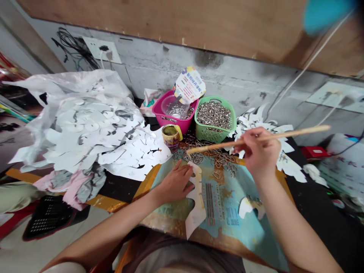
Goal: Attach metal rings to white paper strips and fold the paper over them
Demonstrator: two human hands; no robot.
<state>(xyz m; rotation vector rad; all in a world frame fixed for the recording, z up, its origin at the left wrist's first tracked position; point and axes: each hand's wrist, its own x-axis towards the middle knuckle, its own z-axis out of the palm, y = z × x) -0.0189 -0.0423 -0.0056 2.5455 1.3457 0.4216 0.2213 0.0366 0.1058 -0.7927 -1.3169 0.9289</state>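
Note:
My left hand (174,182) lies with fingers extended on a white, cut-out strip (196,222) of paper or thin leather. The strip rests on a blue and brown stained board (222,237) and has pale yellowish marks along one edge. My right hand (261,153) grips a long wooden stick (214,147) raised over the board. Its tip hovers near the strip's far end; whether it has bristles cannot be made out. Loose metal rings (223,162) are scattered beyond the strip. A stained cup (171,139) stands just behind my left hand. Right of the strip lies a small white curved piece (245,207).
A pink basket (159,116) and a green basket (210,133), both holding metal rings, stand against the wall. White cut-outs (74,132) are heaped at left, more cut-outs (287,161) at right. A pink and grey cloth (75,185) hangs near the left table edge.

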